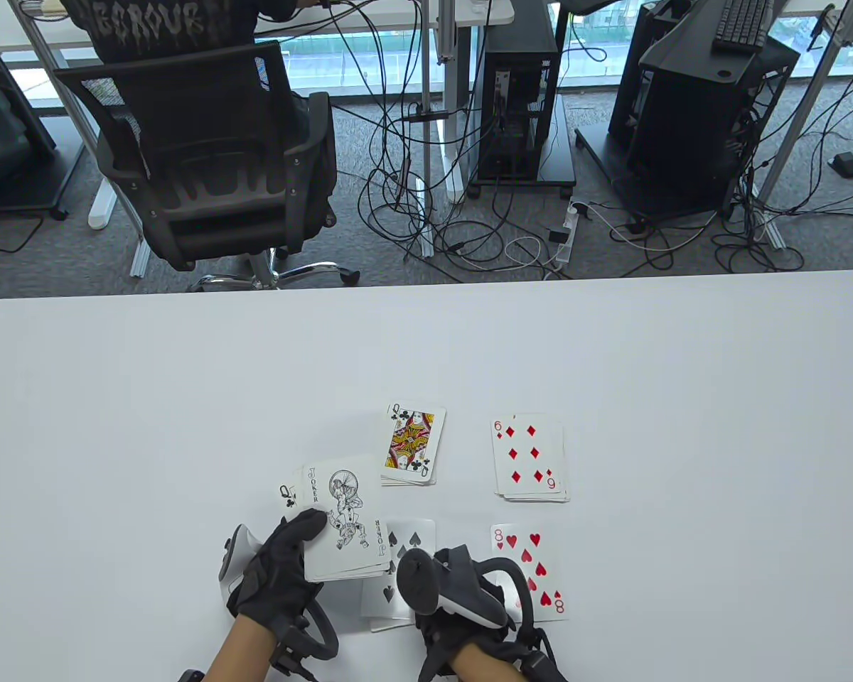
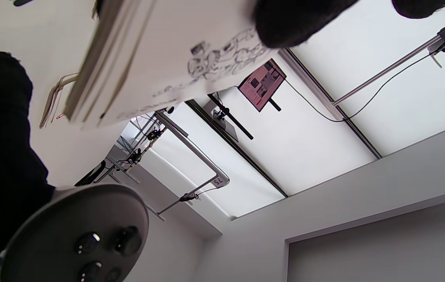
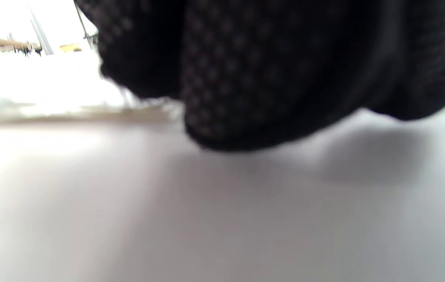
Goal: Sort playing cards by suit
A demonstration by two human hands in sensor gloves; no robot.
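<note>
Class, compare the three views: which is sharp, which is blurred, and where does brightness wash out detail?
Table view: sharp and evenly lit, the joker card readable. Left wrist view: the held deck is blurred, bright panels behind it wash out. Right wrist view: the right hand is a dark out-of-focus mass, the table soft, top-left corner overexposed.

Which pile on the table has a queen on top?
The clubs pile, farthest from the hands, left of the six of diamonds. The others show number cards.

Bright, even daylight on table (image 1: 185,369); rt wrist view badly blurred, blown-out top-left; soft shadows.
</note>
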